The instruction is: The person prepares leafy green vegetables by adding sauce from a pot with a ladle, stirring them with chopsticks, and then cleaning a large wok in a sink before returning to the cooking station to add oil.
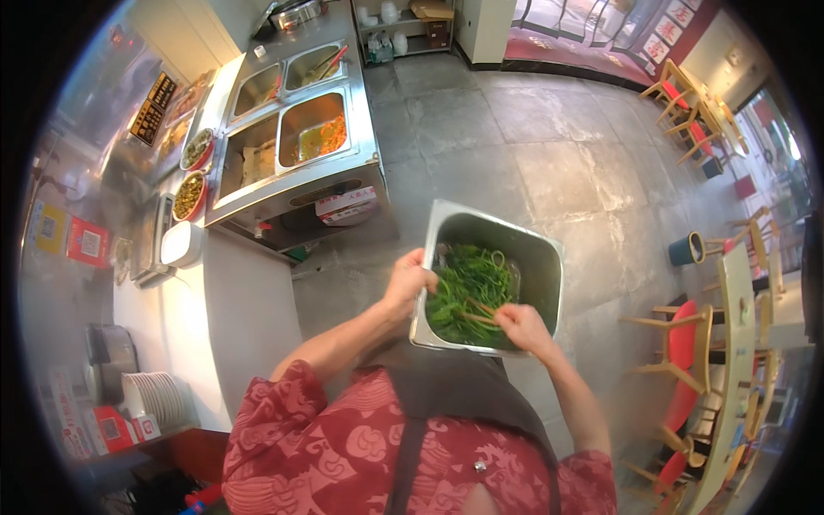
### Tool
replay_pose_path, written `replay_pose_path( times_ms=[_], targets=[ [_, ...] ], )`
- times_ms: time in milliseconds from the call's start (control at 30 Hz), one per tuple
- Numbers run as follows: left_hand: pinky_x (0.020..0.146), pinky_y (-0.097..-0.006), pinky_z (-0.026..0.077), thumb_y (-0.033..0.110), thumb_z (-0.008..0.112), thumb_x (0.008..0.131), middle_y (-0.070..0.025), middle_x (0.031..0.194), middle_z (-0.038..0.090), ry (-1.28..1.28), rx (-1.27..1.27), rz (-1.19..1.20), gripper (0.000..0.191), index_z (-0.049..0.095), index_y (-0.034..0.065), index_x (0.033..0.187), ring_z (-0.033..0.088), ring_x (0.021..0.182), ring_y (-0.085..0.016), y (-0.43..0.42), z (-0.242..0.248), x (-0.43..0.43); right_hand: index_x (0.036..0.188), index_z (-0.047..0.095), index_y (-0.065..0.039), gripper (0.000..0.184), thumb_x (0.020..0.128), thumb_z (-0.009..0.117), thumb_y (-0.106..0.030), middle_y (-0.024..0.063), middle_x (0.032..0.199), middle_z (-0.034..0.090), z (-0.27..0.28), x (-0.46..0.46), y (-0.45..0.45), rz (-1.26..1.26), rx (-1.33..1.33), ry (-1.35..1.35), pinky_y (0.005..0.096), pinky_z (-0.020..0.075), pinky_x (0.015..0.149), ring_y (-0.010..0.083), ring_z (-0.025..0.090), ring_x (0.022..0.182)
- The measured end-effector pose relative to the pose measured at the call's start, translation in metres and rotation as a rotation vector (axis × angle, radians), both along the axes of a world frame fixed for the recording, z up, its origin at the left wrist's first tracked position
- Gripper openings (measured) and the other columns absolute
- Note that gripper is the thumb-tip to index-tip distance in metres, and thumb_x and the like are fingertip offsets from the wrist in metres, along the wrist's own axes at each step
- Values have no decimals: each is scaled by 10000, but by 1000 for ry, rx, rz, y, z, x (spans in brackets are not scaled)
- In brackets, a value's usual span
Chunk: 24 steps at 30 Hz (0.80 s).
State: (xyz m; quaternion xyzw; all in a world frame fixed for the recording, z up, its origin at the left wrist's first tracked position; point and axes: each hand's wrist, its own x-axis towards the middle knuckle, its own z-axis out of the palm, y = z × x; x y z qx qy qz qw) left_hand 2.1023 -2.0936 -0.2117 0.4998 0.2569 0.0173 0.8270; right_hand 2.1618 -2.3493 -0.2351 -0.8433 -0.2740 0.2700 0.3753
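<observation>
In front of my apron, my left hand (410,284) grips the rim of a deep stainless steel food pan (539,270). Green leafy vegetables (470,283) cover much of the pan's bottom, with thin stems among them. My right hand (523,327) reaches in over the near rim and holds wooden chopsticks (479,311). Their lower ends are in among the greens, partly hidden by the leaves. The pan is tilted, its opening towards me, above the tiled floor.
To the left stands a steel food-warming counter (360,145) with inset pans, one holding orange shredded food (331,134). Nearer is a white worktop (251,322) with a scale (151,241) and stacked plates (153,398). Wooden chairs with red seats (682,341) and a long table (737,322) line the right.
</observation>
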Motion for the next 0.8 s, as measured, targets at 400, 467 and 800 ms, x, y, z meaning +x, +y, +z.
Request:
replay_pose_path(
  times_ms=[400, 467, 800],
  targets=[
    [491, -215, 390, -163, 453, 526, -18, 716, 563, 8, -49, 479, 396, 578, 10, 859, 494, 580, -93, -2, 10, 61, 742, 623, -21, 156, 784, 535, -143, 187, 695, 624, 101, 237, 6, 296, -566, -623, 416, 484, 599, 334, 614, 641],
    [492, -219, 393, -161, 455, 525, -19, 710, 559, 9, -40, 513, 384, 574, 11, 847, 496, 578, -98, 6, 7, 70, 749, 609, -37, 130, 784, 528, -133, 170, 692, 628, 84, 254, 28, 428, -549, -705, 420, 489, 590, 329, 617, 626],
    [494, -224, 396, -176, 432, 531, -35, 732, 550, -7, -61, 692, 384, 559, 6, 844, 504, 598, -115, 93, 11, 135, 807, 631, -82, 152, 812, 558, -215, 147, 712, 624, 8, 305, 172, 783, -68, -416, 407, 477, 587, 328, 602, 624]
  ],
)
